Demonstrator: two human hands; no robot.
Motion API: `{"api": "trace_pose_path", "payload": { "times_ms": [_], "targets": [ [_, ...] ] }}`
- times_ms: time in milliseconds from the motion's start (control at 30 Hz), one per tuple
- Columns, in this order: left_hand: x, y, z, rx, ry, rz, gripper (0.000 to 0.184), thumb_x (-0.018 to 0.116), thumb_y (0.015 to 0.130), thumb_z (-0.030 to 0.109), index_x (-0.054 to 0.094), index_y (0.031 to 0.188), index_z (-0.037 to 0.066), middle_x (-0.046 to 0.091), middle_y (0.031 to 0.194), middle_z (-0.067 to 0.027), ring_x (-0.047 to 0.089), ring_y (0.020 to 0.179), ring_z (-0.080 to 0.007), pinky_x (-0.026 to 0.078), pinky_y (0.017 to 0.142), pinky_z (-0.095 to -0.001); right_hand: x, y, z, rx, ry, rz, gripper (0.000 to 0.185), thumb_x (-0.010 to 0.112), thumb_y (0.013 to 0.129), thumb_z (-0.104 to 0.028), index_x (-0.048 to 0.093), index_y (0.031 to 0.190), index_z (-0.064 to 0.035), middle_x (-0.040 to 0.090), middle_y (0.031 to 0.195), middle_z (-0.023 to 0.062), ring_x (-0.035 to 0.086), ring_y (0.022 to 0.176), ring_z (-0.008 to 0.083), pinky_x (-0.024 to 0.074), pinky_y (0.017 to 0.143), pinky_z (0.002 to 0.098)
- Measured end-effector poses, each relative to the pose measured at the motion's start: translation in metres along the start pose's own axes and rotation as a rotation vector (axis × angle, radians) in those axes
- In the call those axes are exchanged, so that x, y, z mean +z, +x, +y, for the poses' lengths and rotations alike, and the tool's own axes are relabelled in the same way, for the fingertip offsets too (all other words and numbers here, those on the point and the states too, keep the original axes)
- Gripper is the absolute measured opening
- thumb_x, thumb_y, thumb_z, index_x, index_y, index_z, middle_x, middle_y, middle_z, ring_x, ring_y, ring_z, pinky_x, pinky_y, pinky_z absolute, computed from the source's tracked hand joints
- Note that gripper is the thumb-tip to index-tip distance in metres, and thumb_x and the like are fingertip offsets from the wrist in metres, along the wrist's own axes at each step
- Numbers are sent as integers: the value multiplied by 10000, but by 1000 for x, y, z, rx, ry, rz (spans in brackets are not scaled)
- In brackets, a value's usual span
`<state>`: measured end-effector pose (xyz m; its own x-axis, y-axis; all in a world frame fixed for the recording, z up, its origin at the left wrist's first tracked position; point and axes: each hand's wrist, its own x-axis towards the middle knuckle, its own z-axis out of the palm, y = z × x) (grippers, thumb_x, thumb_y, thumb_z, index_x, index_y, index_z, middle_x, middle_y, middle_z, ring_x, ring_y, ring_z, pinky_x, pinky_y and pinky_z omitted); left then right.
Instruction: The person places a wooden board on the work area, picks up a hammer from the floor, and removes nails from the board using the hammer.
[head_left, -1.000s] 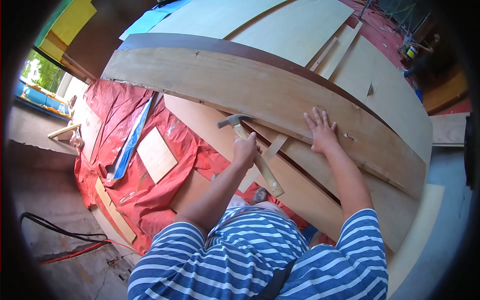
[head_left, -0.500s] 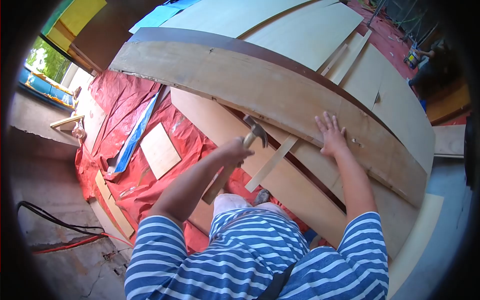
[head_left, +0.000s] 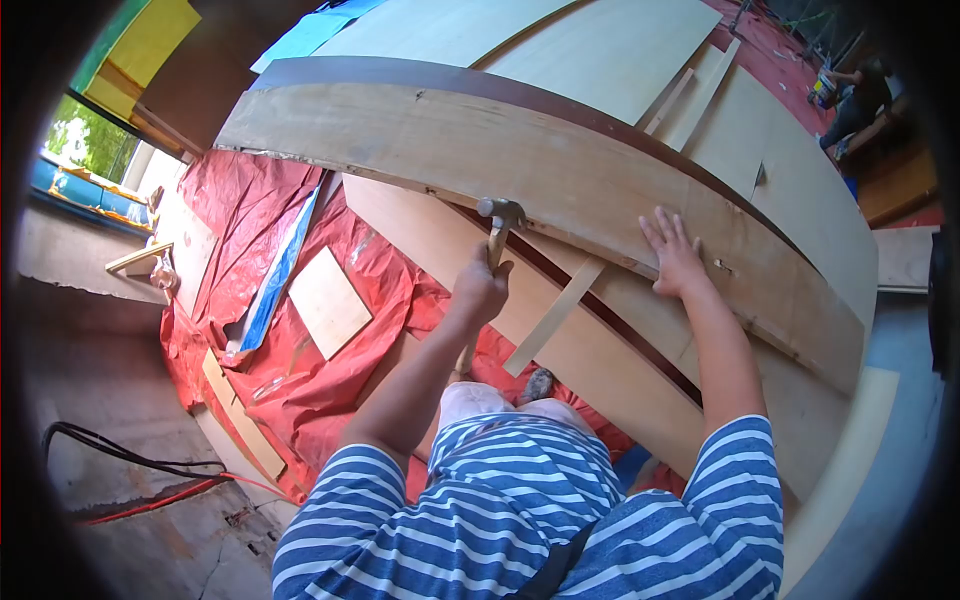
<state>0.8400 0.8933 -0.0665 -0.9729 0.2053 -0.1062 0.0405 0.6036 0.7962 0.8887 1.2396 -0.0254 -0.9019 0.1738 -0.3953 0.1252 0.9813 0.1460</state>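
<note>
My left hand [head_left: 481,289] is closed around the wooden handle of a claw hammer [head_left: 503,211]. The hammer's metal head points up, close to the near edge of a long wooden board [head_left: 560,180] with a dark strip along its far side. Fingers spread, my right hand [head_left: 676,258] lies flat on the face of that board, right of the hammer. Below the board's edge, a narrow wood strip [head_left: 556,316] slants across a larger panel [head_left: 610,365].
Large pale plywood sheets [head_left: 600,50] lie beyond the board. Red plastic sheeting [head_left: 390,290] covers the floor, with a square wood piece [head_left: 330,303] on it. Black cables [head_left: 130,452] lie at lower left. Another person [head_left: 862,105] is at far upper right.
The hammer has risen, turned more upright and come nearer the board's edge with my left hand. My right hand stays on the board; the view has shifted slightly.
</note>
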Motion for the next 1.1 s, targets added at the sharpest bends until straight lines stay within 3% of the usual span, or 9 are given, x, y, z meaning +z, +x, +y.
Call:
{"api": "trace_pose_path", "payload": {
  "times_ms": [400, 500, 600, 667, 767, 833, 967, 1033, 1100],
  "targets": [
    [30, 12, -16, 26, 256, -68, 327, 597, 947, 167, 417, 1157, -7, 645, 865, -342, 630, 845, -534, 475, 732, -593, -1, -2, 1, -3, -5, -6, 1251, 843, 666, -144, 46, 1603, -367, -14, 1691, 28, 90, 1542, 348, 287, 1142, 684],
    [1, 34, 12, -22, 414, -271, 342, 589, 946, 156, 419, 1179, -27, 653, 854, -334, 654, 862, -509, 491, 753, -579, 5, 0, -2, 20, -17, 14, 1264, 852, 657, -134, 48, 1602, -370, -21, 1692, 23, 80, 1544, 348, 272, 1148, 685],
    [-8, 52, 26, 62, 602, -351, 376, 582, 888, 83, 417, 1181, -85, 661, 794, -317, 689, 761, -453, 525, 662, -540, 12, 5, 4, 12, -25, 12, 1188, 844, 699, -220, 87, 1603, -365, -22, 1692, 10, 55, 1547, 345, 247, 1138, 716],
    [-9, 64, 29, 96, 693, -400, 457, 585, 834, 59, 386, 1198, -131, 665, 762, -303, 708, 697, -404, 539, 590, -500, -14, -2, 5, 13, 136, -61, 1086, 797, 760, -372, 113, 1604, -361, -29, 1692, 3, 13, 1550, 334, 193, 1138, 737],
    [-18, 66, 104, -225, 839, -632, 496, 505, 902, 66, 325, 1315, -142, 694, 867, -263, 730, 766, -347, 584, 606, -455, 1, 2, -3, 70, 274, 0, 992, 683, 810, -603, 141, 1604, -358, -42, 1693, -2, -54, 1550, 320, 94, 1128, 766],
    [11, 121, 47, -149, 1054, -831, 419, 492, 920, 88, 445, 1284, -115, 695, 880, -230, 723, 731, -305, 600, 578, -417, 11, 6, -3, 99, 305, 58, 988, 619, 813, -709, 143, 1604, -359, -53, 1693, -4, -89, 1548, 317, 31, 1119, 777],
    [-5, 120, 136, -226, 1087, -953, 293, 501, 927, 125, 642, 1098, -68, 700, 946, -225, 717, 769, -277, 618, 661, -427, 25, 6, -3, 80, 321, 67, 1015, 593, 795, -761, 132, 1605, -361, -66, 1693, -11, -115, 1544, 325, -30, 1102, 787],
    [19, 163, 110, 208, 1461, -1373, 271, 531, 917, 157, 669, 1012, -56, 715, 954, -206, 726, 830, -254, 619, 706, -429, 22, 9, 2, 77, 323, 85, 1019, 610, 789, -750, 139, 1604, -361, -63, 1693, -13, -122, 1543, 324, -32, 1100, 788],
    [15, 165, 109, -224, 1188, -1178, 200, 546, 901, 81, 603, 998, -84, 671, 863, -198, 699, 701, -262, 596, 566, -441, 22, 8, 1, 76, 344, 89, 1022, 633, 782, -737, 155, 1603, -361, -57, 1694, -11, -132, 1543, 318, -27, 1104, 783]
  ]
}}
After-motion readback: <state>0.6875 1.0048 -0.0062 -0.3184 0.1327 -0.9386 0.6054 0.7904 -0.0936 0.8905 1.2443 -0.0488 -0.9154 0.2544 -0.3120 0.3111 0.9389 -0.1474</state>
